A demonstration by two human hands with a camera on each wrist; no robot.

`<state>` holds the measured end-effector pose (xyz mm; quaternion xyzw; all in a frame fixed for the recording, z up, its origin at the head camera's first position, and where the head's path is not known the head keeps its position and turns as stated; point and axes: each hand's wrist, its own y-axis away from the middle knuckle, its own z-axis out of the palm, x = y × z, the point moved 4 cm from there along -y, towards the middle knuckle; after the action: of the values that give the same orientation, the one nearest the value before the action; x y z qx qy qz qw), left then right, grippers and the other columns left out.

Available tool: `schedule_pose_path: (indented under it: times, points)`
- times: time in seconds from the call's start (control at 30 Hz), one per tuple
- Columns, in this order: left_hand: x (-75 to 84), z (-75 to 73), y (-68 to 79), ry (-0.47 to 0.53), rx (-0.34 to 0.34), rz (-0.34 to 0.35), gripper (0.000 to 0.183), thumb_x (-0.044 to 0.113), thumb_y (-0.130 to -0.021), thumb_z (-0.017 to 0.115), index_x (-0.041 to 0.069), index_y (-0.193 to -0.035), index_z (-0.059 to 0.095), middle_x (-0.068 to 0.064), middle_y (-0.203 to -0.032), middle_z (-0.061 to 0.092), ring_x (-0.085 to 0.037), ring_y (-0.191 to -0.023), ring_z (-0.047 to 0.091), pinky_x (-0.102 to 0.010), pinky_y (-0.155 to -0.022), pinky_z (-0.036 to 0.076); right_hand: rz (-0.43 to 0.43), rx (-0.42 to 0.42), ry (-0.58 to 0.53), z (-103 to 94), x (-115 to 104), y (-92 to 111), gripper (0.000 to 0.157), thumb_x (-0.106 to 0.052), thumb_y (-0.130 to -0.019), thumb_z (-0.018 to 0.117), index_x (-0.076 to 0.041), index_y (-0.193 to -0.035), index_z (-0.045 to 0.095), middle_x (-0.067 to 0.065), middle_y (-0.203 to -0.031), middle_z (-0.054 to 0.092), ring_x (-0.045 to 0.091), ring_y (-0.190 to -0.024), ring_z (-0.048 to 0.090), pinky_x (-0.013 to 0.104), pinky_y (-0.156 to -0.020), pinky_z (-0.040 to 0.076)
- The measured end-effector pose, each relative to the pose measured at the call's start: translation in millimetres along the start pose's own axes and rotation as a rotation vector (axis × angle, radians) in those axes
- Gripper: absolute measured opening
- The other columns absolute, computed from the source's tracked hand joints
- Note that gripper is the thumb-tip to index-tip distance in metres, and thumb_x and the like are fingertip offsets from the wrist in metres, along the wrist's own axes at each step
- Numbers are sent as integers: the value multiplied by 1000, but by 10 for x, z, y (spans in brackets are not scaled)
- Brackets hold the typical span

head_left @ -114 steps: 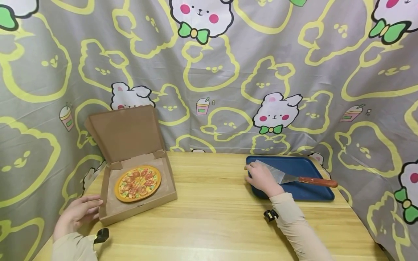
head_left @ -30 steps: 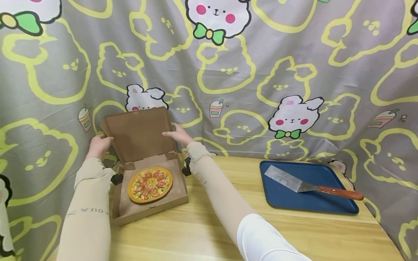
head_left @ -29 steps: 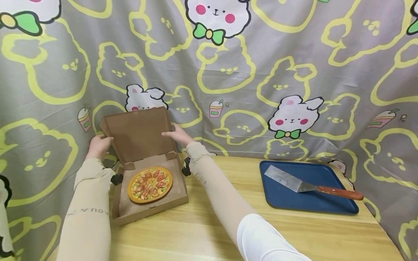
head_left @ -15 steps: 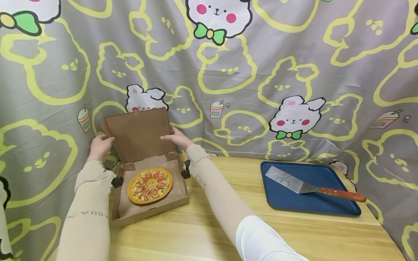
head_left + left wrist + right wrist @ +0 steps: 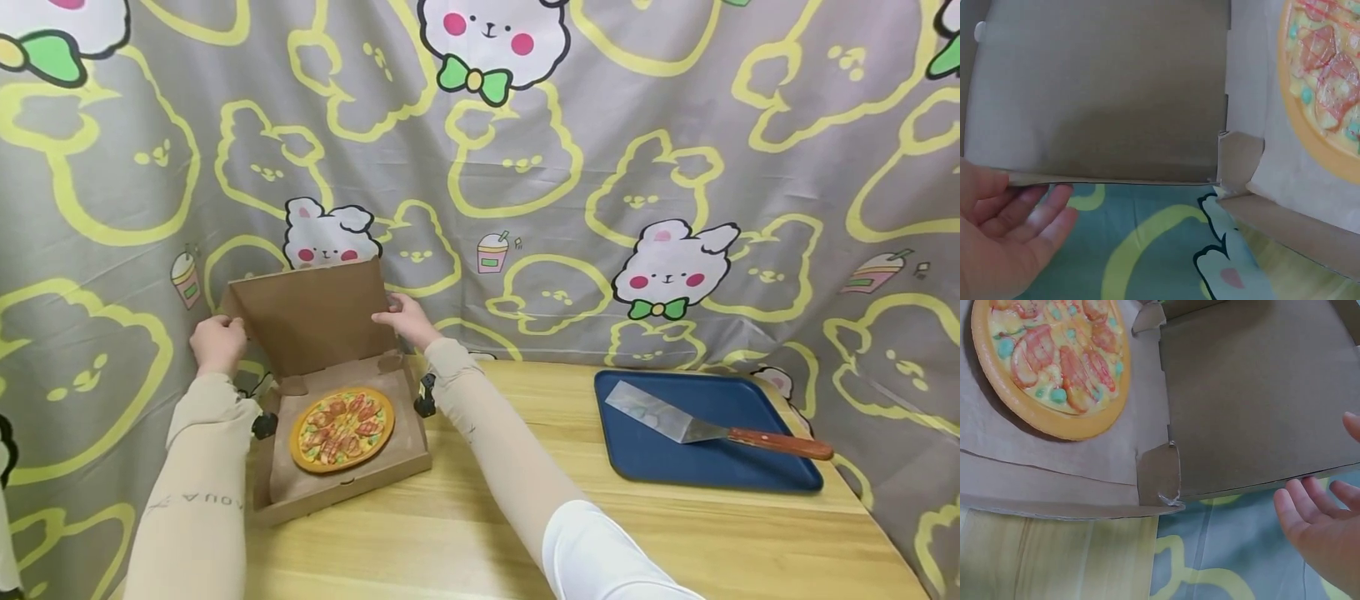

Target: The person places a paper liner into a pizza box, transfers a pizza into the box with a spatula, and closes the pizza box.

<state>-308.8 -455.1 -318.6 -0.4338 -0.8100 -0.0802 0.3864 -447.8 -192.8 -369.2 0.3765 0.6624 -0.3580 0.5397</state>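
An open cardboard pizza box stands at the left of the table, its lid raised. Inside lies a round pizza with an orange crust. My left hand pinches the lid's left side wall, thumb on the inner side and fingers outside, as the left wrist view shows. At the opposite side, my right hand holds the lid's edge with the thumb in front of it. The right wrist view has the right fingertips against the outside of that edge.
On the right of the wooden table is a dark blue tray. A metal spatula with a wooden handle lies across it, the handle reaching past the rim. A patterned curtain hangs behind.
Both hands went to the lid: the right from the spatula's blade on the tray, the left from the box's left side. Lately the lid has tipped slightly forward.
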Motion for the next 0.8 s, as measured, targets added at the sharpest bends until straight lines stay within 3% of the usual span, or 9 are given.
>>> schedule_pose_path:
  times: [0.17, 0.2, 0.27, 0.37, 0.43, 0.5, 0.57, 0.7, 0.8]
  points:
    - [32, -53, 21, -41, 47, 42, 43, 22, -102, 33, -11, -111, 59, -36, -121, 56, -58, -124, 41, -60, -106, 31, -43, 39, 37, -52, -34, -12, 64, -18, -90, 68, -3, -146, 41, 22, -135, 55, 33, -123, 56, 41, -104, 47]
    - [39, -61, 21, -35, 48, 39, 42, 23, -102, 34, -10, -110, 59, -34, -110, 62, -58, -123, 42, -59, -105, 32, -61, 55, 56, -69, -51, -7, 61, -18, -91, 68, -2, -144, 43, 21, -132, 57, 32, -120, 57, 39, -101, 48]
    - [52, -66, 17, -21, 39, 33, 44, 24, -103, 34, -9, -113, 60, -16, -77, 70, -55, -121, 46, -58, -106, 33, -97, 91, 103, -101, -87, -4, 55, -18, -91, 68, -1, -140, 49, 20, -126, 61, 30, -114, 60, 35, -95, 51]
    - [93, -58, 33, 3, 34, 34, 44, 25, -103, 34, -7, -117, 61, 22, -39, 45, -51, -116, 54, -54, -106, 34, -130, 144, 173, -148, -121, 10, 48, -19, -91, 68, -1, -134, 55, 18, -120, 65, 28, -107, 63, 30, -85, 52]
    - [116, -44, 40, 6, 38, 38, 44, 25, -103, 34, -6, -117, 62, 36, -39, 30, -48, -110, 58, -52, -102, 38, -134, 182, 208, -175, -144, 33, 43, -19, -91, 68, -1, -129, 59, 17, -116, 67, 27, -104, 64, 28, -82, 53]
    - [139, -31, 49, 8, 42, 46, 43, 25, -103, 35, -6, -115, 63, 36, -39, 31, -45, -103, 62, -52, -100, 39, -130, 233, 245, -205, -166, 63, 38, -20, -91, 69, -2, -124, 62, 16, -112, 69, 27, -101, 66, 28, -80, 53]
    - [153, -12, 42, 8, 37, 49, 43, 26, -103, 35, -5, -115, 64, 36, -39, 33, -34, -85, 67, -50, -98, 41, -131, 286, 293, -235, -195, 100, 33, -20, -91, 68, -2, -118, 64, 14, -107, 70, 25, -98, 67, 28, -79, 53]
    - [204, 25, 45, 7, 18, 61, 45, 28, -103, 34, -4, -117, 64, 37, -39, 35, -2, -57, 50, -50, -97, 43, -145, 350, 370, -294, -232, 166, 26, -21, -92, 67, -4, -111, 66, 12, -103, 72, 24, -95, 68, 29, -80, 54]
    - [259, 53, 66, 8, 17, 75, 45, 28, -103, 35, -4, -113, 65, 37, -39, 34, 6, -53, 41, -50, -97, 44, -150, 361, 380, -347, -230, 200, 24, -20, -92, 67, -4, -110, 66, 13, -102, 72, 23, -95, 68, 29, -80, 54]
